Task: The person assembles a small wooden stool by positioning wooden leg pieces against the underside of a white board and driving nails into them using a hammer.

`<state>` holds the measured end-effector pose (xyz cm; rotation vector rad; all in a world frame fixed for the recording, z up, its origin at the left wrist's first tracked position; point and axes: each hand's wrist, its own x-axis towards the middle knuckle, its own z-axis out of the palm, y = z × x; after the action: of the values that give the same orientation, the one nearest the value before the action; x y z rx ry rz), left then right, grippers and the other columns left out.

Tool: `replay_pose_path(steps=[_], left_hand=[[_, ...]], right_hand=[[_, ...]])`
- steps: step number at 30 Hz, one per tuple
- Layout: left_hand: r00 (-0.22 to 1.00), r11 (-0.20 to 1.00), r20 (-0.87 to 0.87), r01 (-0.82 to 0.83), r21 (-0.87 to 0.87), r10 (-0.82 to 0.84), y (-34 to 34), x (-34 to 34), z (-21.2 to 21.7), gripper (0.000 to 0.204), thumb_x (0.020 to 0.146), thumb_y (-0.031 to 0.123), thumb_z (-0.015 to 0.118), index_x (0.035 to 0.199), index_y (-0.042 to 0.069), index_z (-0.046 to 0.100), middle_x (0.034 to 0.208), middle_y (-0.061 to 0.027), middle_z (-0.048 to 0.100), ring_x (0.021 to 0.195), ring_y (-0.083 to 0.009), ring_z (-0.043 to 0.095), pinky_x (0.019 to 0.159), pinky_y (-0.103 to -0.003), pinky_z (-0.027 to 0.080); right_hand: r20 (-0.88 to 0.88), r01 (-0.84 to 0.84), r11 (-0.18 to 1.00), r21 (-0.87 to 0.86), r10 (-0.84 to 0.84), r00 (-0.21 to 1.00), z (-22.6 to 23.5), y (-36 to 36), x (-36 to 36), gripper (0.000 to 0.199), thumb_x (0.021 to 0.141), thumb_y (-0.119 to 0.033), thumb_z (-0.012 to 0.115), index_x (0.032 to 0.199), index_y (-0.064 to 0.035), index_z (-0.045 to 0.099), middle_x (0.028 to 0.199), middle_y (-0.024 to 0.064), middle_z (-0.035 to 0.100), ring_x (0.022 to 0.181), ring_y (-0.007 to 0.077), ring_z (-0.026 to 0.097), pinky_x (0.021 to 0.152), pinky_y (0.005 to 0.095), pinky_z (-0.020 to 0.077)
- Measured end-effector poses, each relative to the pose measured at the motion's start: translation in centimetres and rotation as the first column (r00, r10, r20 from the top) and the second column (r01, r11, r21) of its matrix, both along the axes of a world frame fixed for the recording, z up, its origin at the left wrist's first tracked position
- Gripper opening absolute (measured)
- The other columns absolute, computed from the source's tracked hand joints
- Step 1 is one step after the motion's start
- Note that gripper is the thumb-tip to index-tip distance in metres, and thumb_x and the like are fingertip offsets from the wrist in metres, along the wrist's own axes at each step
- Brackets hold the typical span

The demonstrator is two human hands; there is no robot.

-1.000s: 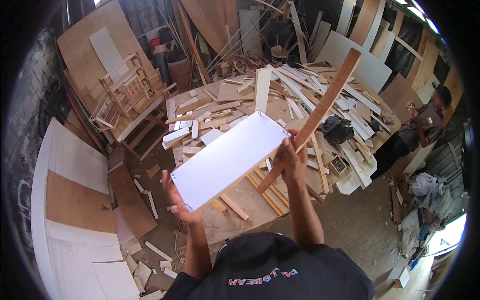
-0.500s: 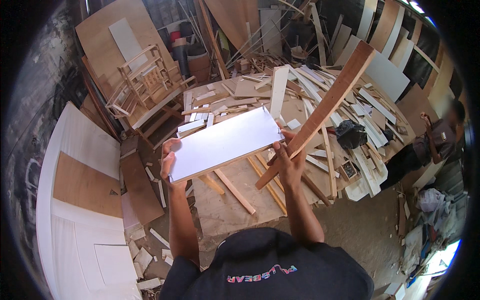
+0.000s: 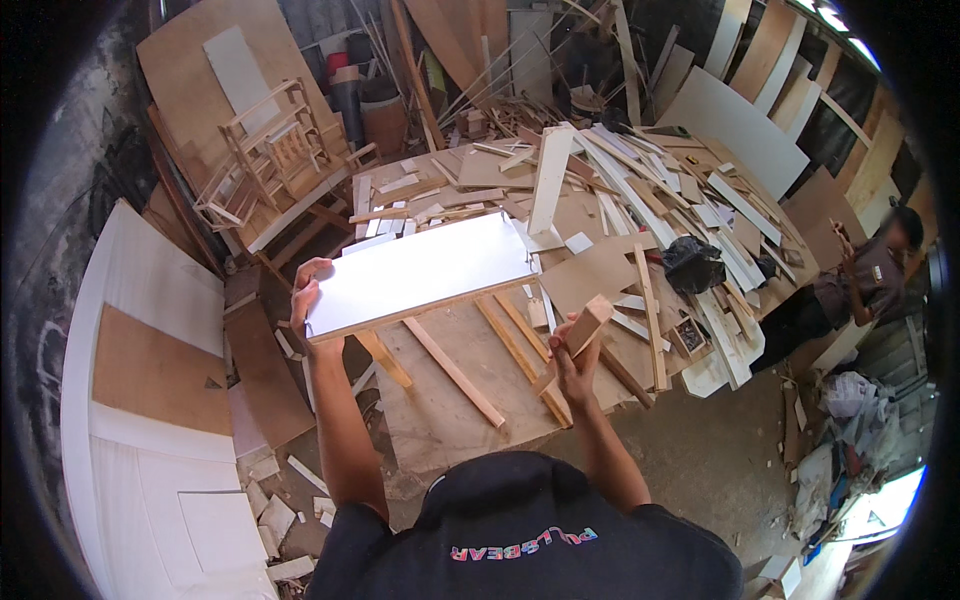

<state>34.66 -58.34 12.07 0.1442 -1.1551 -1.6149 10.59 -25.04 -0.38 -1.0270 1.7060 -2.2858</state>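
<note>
A white-faced board [image 3: 420, 270] with a bare wood edge is held up over the worktable. My left hand [image 3: 308, 292] grips its left end, fingers wrapped over the edge. My right hand [image 3: 575, 362] is apart from the board's right end and closed around a wooden batten [image 3: 592, 318]. That batten points up toward the view, so its square end shows and its length looks short. Below the board, several wood strips [image 3: 455, 370] lie on the worktable [image 3: 430, 425], their far ends hidden by it. A white-faced piece [image 3: 550, 185] stands upright just beyond the board's right end.
Offcuts and long strips pile over the table's far and right parts, with a black plastic bag [image 3: 692, 262] and a small wooden box [image 3: 688, 338]. A person [image 3: 850, 285] stands at the right. A wooden frame [image 3: 275, 150] stands back left; large panels [image 3: 150, 390] lean at left.
My right hand has come off the board's right end and turned the batten, which now points toward the view. My left hand still holds the board, a little further left.
</note>
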Motion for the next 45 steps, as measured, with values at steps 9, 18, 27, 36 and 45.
replay_pose_path(steps=[9, 18, 27, 36, 45], left_hand=[[0.999, 1.000, -0.046, 0.026, -0.011, -0.026, -1.5, 0.3, 0.0, 0.043, 0.089, 0.028, 0.058, 0.117, -0.003, 0.068, 0.127, -0.0148, 0.064, 0.115, -0.0241, 0.064, 0.101, -0.038, 0.053], [0.998, 0.999, -0.041, 0.044, 0.018, -0.043, -1.9, 1.5, -0.3, 0.051, 0.088, 0.031, 0.058, 0.126, -0.002, 0.066, 0.118, -0.0151, 0.067, 0.111, -0.0253, 0.066, 0.100, -0.037, 0.051], [0.999, 0.998, -0.020, 0.048, -0.051, -0.049, -0.8, 0.4, -1.1, 0.053, 0.087, 0.031, 0.059, 0.127, -0.004, 0.065, 0.119, -0.0163, 0.068, 0.110, -0.0255, 0.067, 0.099, -0.038, 0.052], [0.985, 0.985, 0.010, 0.171, -0.006, -0.171, 0.1, -0.6, 0.3, 0.051, 0.087, 0.029, 0.056, 0.121, -0.008, 0.066, 0.131, -0.0174, 0.065, 0.114, -0.0257, 0.067, 0.099, -0.037, 0.056], [0.982, 0.985, 0.082, 0.171, -0.008, -0.170, 1.0, -1.0, 1.5, 0.057, 0.085, 0.031, 0.059, 0.127, -0.007, 0.064, 0.125, -0.0166, 0.068, 0.110, -0.0256, 0.067, 0.098, -0.035, 0.052]], right_hand=[[-0.144, 0.228, 0.957, 0.181, -0.204, 0.968, 3.7, -4.8, 3.6, 0.051, 0.099, -0.016, 0.079, 0.139, 0.0033, 0.053, 0.103, 0.0033, 0.062, 0.092, 0.0127, 0.061, 0.079, 0.0275, 0.0509], [-0.068, -0.143, 0.986, 0.086, 0.149, 0.987, 1.1, -6.5, 4.5, 0.057, 0.106, -0.024, 0.066, 0.151, 0.0047, 0.045, 0.136, 0.0158, 0.058, 0.125, 0.0257, 0.054, 0.107, 0.0407, 0.0443], [-0.086, -0.239, 0.970, -0.050, 0.234, 0.968, 4.2, -6.2, 4.3, 0.069, 0.108, -0.044, 0.062, 0.155, 0.0015, 0.042, 0.119, 0.0084, 0.060, 0.100, 0.0175, 0.056, 0.089, 0.0345, 0.0488], [-0.057, -0.304, 0.946, -0.115, 0.299, 0.952, 5.6, -4.5, 2.8, 0.069, 0.108, -0.050, 0.060, 0.151, 0.0027, 0.047, 0.123, 0.0109, 0.062, 0.102, 0.0184, 0.059, 0.089, 0.0360, 0.0515], [-0.056, -0.309, 0.946, -0.101, 0.305, 0.951, 7.8, -3.4, 2.3, 0.057, 0.109, -0.044, 0.061, 0.139, 0.0045, 0.056, 0.108, 0.0107, 0.068, 0.093, 0.0178, 0.066, 0.085, 0.0334, 0.0540]])
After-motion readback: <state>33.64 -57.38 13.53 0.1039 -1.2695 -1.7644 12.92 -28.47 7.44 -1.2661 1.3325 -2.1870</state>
